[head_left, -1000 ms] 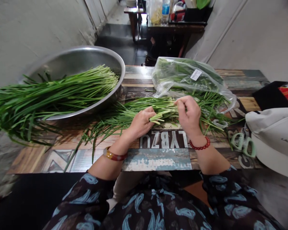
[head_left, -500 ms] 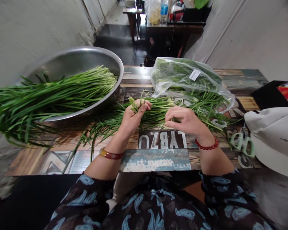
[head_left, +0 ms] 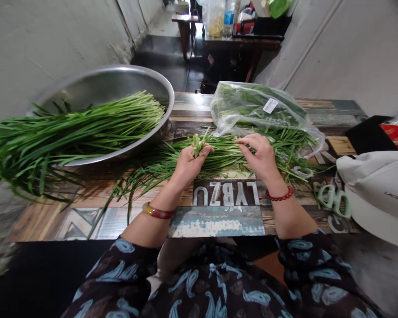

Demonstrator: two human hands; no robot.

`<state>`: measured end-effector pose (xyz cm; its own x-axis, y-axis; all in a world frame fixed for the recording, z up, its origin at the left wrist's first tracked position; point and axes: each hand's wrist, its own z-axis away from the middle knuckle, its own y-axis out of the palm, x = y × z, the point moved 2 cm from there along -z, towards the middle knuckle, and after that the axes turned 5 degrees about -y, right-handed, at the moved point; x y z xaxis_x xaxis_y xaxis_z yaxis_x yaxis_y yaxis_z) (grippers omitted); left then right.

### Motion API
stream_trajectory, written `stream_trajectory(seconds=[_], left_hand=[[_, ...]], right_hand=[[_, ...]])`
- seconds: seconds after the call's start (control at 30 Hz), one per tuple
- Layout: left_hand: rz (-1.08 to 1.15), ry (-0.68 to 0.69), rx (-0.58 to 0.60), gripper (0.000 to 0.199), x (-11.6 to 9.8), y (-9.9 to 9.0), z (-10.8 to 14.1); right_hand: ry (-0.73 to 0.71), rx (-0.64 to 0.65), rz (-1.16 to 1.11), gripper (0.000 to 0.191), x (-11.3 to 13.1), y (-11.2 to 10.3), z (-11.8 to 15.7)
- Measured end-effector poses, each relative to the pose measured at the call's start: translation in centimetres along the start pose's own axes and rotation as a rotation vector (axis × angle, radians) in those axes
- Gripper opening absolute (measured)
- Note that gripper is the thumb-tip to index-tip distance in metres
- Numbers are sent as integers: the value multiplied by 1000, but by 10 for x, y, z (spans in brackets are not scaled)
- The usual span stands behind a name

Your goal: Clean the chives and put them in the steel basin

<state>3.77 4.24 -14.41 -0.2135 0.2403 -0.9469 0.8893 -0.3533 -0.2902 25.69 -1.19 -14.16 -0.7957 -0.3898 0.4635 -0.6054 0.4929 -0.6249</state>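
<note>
My left hand (head_left: 191,162) is closed around a small bunch of garlic chives (head_left: 197,145), their pale cut ends sticking up past the thumb. To its right, my right hand (head_left: 258,154) has thumb and fingertips pinched at the pale stems of the loose garlic chives (head_left: 223,150) spread on the table. Those chives lie under and between both hands, leaves pointing left. A large steel basin (head_left: 119,73) at the left holds a thick heap of garlic chives (head_left: 96,128), the leaves hanging over its rim. Behind my right hand lies a clear plastic bag (head_left: 248,99) with more chives inside.
Light-green-handled scissors (head_left: 333,201) lie at the right, beside a white cap (head_left: 378,190). A black box (head_left: 368,134) stands behind the cap. The wood-patterned table (head_left: 215,221) has its front edge near my body. A second table (head_left: 245,43) farther off carries a water bottle (head_left: 228,20).
My right hand has moved up and away from me, from the near side of the pile to the stem ends. My left hand has turned slightly, showing more of its bunch.
</note>
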Motion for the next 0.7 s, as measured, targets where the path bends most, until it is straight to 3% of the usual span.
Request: stream_trajectory(seconds=[0.17, 0.33, 0.5, 0.7], left_hand=[[9, -44, -3, 41, 0, 2, 1], [6, -33, -26, 40, -3, 2, 2], [13, 60, -63, 30, -5, 2, 3], [20, 79, 30, 17, -1, 6, 2]], right_hand=[[53, 103, 117, 13, -8, 5, 3], [-2, 15, -57, 20, 3, 4, -1], [-61, -30, -171, 24, 17, 4, -4], [-98, 17, -235, 27, 27, 9, -3]])
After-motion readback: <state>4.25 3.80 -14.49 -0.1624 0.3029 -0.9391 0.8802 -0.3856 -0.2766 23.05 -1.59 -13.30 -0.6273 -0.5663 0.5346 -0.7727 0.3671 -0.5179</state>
